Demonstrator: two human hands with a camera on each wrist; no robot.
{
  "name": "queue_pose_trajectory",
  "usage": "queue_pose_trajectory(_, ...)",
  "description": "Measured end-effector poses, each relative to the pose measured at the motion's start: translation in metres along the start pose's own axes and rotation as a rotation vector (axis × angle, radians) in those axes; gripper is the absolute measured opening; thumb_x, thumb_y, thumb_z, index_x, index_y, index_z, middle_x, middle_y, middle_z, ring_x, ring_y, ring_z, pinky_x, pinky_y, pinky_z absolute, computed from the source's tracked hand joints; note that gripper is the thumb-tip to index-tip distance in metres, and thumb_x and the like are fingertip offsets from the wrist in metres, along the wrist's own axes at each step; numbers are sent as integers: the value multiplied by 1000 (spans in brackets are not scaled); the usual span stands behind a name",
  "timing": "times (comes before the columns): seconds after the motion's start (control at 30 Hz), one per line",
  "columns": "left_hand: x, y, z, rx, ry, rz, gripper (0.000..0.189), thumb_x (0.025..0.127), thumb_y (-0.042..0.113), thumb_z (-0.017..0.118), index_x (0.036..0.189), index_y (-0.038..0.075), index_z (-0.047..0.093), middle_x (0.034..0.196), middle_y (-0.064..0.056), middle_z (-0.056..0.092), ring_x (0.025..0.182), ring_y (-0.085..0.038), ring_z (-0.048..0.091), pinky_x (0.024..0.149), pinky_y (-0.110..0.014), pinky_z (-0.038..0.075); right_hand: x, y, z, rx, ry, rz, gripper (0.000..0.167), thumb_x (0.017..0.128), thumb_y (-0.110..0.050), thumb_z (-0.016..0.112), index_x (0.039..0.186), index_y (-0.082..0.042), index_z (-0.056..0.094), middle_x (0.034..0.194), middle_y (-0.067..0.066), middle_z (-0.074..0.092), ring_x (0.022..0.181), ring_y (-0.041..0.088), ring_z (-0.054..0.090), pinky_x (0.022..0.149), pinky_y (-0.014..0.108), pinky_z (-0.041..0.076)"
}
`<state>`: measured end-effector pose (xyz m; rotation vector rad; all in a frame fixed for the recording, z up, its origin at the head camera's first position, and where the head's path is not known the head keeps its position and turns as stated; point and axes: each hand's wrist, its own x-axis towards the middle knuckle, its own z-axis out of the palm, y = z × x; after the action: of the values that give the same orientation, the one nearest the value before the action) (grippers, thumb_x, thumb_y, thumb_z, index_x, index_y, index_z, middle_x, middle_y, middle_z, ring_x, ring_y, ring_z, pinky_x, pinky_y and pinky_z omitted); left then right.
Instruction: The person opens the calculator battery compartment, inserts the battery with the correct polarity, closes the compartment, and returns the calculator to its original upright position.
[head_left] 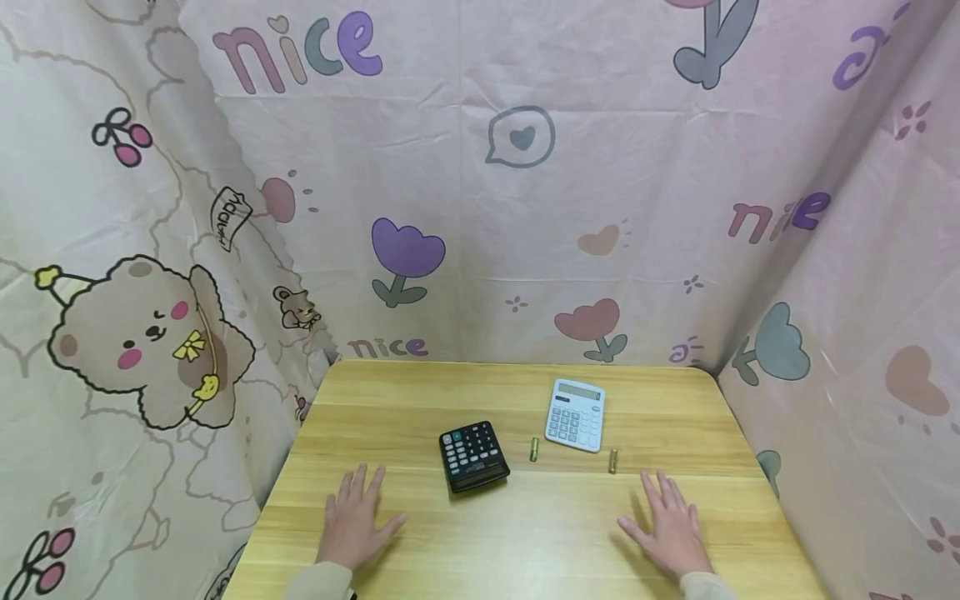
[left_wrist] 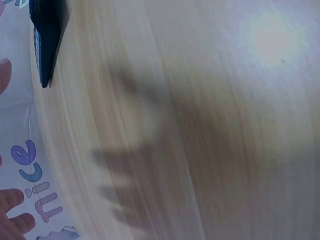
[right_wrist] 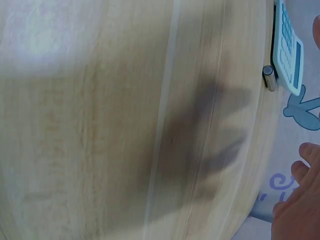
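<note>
My left hand (head_left: 352, 521) is held over the near left part of the table, fingers spread and holding nothing. Closest to it is a black calculator (head_left: 474, 457), turned so its screen faces the near side. At the right, my right hand (head_left: 667, 525) also has straight, spread fingers with nothing in them. Just beyond its fingertips lies a brown-gold battery (head_left: 612, 461). A green battery (head_left: 534, 449) sits between the black calculator and a white calculator (head_left: 575, 415) farther back. In both wrist views the hands cast shadows on the wood.
The wooden table (head_left: 420, 383) reaches back to a printed cloth curtain (head_left: 480, 192). More cloth hangs along the left and right sides, close to the table edges.
</note>
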<state>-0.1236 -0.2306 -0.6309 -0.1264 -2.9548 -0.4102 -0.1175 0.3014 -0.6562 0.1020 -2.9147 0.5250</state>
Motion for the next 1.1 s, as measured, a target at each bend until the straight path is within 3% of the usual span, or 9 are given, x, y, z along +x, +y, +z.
queue_pose_trajectory(0.2,5,9,4,-8,-19,0,93,76,59,71,148,12,37,152,-23,27,136,-48,25,100,-75,22,3,-4,5,9,29,-27,93,79,-59,68,149,-9,33,150,27,28,133,49,28,98,76,21)
queue_pose_trajectory(0.63,13,30,13,-48,0,38,87,77,55,72,145,11,41,149,-22,35,134,-46,31,100,-73,26,9,-20,8,82,35,-58,89,80,-54,70,146,-3,37,147,28,33,133,48,30,105,67,25)
queue_pose_trajectory(0.83,18,43,16,-60,23,80,85,77,54,72,144,10,43,146,-23,39,132,-45,34,100,-71,30,15,-29,12,103,25,-60,89,81,-52,71,147,-5,36,147,26,34,133,47,31,105,66,27)
queue_pose_trajectory(1.1,27,59,22,-108,25,134,79,79,48,73,142,8,45,143,-23,42,131,-43,38,106,-60,32,30,-54,13,131,43,-132,86,81,-48,73,147,-5,37,148,24,36,133,45,33,105,65,28)
